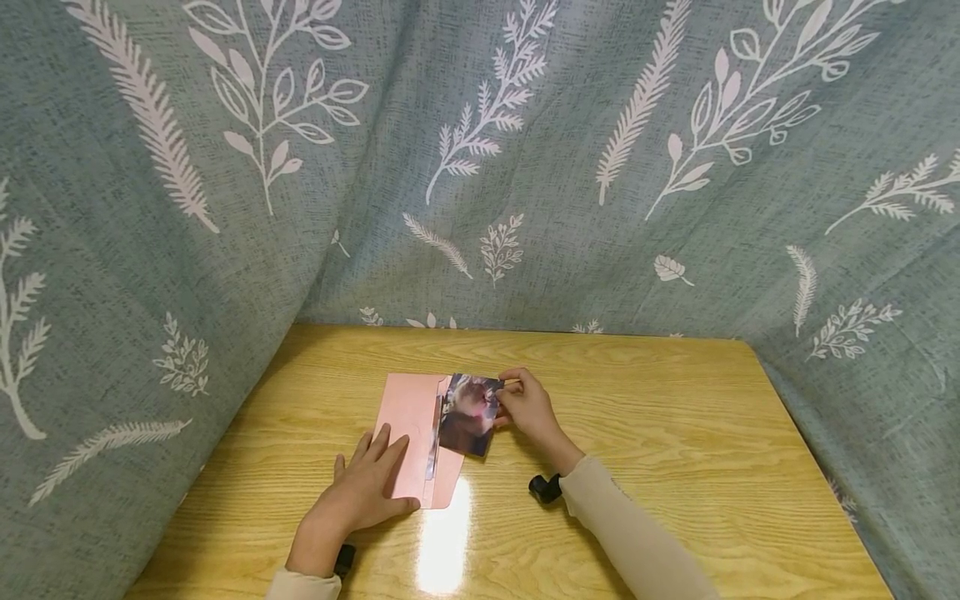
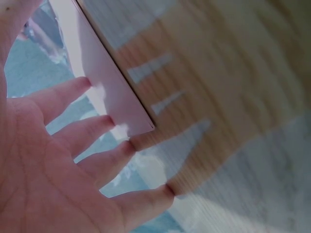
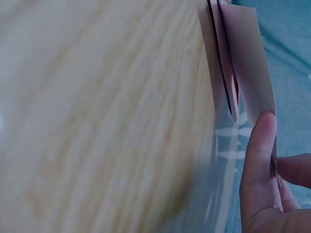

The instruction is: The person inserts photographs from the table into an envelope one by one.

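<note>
A pink envelope [image 1: 408, 402] lies on the wooden table with its flap side to the right. My left hand [image 1: 360, 490] rests on its lower left part, fingers spread; the left wrist view shows these fingertips along the envelope's edge [image 2: 114, 92]. Between the thumb and fingers of my right hand [image 1: 531, 410] is the right edge of a dark, glossy photo print [image 1: 468, 417], raised over the flap. Its pale back [image 3: 250, 63] faces the right wrist camera. Another glossy picture edge [image 1: 433, 442] shows at the envelope's opening.
The yellow wooden table [image 1: 660, 417] extends to both sides and shines with a bright reflection [image 1: 442, 542] near the front. Grey-green curtains [image 1: 555, 267] with white leaf patterns hang behind and at the sides. A black wrist camera [image 1: 545, 489] sits by the right sleeve.
</note>
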Demonstrator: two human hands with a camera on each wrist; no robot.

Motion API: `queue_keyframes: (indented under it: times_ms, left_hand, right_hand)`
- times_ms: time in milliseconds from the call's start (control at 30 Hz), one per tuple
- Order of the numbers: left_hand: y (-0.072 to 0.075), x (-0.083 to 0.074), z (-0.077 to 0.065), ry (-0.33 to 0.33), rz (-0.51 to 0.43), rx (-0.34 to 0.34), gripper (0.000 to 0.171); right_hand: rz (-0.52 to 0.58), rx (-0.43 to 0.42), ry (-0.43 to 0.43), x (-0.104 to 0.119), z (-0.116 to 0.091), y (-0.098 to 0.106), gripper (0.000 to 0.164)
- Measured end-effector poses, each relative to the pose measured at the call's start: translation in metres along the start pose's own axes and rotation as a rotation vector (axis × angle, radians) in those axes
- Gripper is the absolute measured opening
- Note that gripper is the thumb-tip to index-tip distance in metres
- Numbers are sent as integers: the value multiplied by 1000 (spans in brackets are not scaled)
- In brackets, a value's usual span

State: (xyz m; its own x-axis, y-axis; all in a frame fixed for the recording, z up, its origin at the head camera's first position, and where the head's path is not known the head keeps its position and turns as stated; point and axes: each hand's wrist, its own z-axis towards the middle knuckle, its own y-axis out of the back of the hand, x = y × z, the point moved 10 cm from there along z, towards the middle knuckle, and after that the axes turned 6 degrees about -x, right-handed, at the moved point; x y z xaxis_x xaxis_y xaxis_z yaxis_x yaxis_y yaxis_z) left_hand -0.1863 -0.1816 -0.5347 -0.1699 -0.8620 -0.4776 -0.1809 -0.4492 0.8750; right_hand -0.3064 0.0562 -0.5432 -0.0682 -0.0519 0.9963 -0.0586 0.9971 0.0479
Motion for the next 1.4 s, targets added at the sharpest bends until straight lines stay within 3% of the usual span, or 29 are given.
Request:
queue_keyframes:
  times_ms: [400,700,967,1400]
  left_hand:
    - [-1,1,0,-3,2,5,97]
    - [1,-1,-1,-1,-5,-2,97]
    - [2,-2,-1,0,6,2,97]
    - [1,-1,-1,2,5,5,98]
  right_hand:
    - [-21,54,-41,21,-20,-22,32]
    - [-14,71,-17,-8,-8,-32,31]
    - [-27,88,3,-8,-7,-39,28]
    - [-66,116,-69,-10,-4,-54,30]
